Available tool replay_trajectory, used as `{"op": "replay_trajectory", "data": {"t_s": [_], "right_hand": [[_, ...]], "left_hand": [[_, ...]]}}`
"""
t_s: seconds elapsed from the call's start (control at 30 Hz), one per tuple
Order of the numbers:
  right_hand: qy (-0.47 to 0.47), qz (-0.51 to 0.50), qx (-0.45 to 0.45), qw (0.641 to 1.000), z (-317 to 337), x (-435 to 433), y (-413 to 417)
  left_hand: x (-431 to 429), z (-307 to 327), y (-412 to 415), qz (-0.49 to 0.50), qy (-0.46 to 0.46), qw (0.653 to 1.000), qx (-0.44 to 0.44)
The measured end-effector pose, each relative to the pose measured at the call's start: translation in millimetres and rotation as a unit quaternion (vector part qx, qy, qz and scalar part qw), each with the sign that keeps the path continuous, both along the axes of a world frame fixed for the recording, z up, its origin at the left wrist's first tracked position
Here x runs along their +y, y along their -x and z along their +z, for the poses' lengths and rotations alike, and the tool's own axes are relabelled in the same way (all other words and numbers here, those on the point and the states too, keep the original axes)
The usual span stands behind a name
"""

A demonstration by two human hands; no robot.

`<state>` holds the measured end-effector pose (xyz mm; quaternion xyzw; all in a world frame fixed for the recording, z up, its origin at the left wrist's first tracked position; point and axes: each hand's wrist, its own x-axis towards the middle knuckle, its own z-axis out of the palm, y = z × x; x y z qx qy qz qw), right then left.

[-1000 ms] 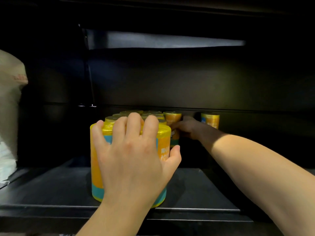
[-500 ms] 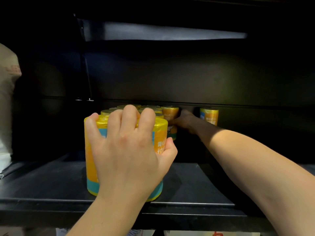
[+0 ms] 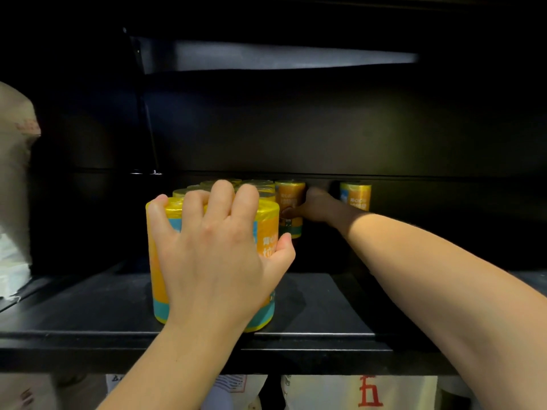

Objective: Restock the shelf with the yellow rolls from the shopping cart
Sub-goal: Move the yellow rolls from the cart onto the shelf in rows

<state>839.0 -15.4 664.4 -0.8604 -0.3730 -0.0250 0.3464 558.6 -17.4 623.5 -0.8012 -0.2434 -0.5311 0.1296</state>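
Left hand (image 3: 219, 255) is gripping the front yellow roll (image 3: 157, 270), fingers curled over its top; it's standing near the shelf (image 3: 88, 306) front edge. Right hand (image 3: 313, 204) is reaching deep, thumb and fingers wrapping a rear yellow roll (image 3: 291, 193). Another roll (image 3: 355, 195) is sitting apart to the right.

Two hands (image 3: 213, 250) (image 3: 313, 205), at least six yellow rolls (image 3: 290, 202)

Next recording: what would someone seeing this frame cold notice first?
The left hand, clasping a big yellow roll with a teal band at the front edge of the black shelf, dominates the centre. Behind it the right hand reaches deep inside and grips a shadowed roll beside a cluster of rolls. A lone roll stands apart further right.
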Motion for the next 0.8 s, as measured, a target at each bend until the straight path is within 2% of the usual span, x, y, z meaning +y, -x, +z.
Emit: {"op": "replay_trajectory", "data": {"t_s": [0.23,0.37,0.57,0.7,0.8], "right_hand": [[-0.012,0.065,-0.032,0.997,8,-49,33],[-0.011,0.057,-0.081,0.995,11,-84,60],[-0.091,0.105,-0.130,0.982,3,-142,109],[-0.136,0.162,-0.154,0.965,-4,-163,139],[-0.211,0.207,-0.152,0.943,-12,-169,166]], "left_hand": [[-7,5,7,0.000,0.029,0.999,0.025],[-12,13,15,-0.023,0.060,0.997,0.048],[-18,23,26,-0.087,0.110,0.990,0.028],[-23,26,38,-0.120,0.096,0.988,-0.026],[-33,22,51,-0.143,0.077,0.985,-0.053]]}}
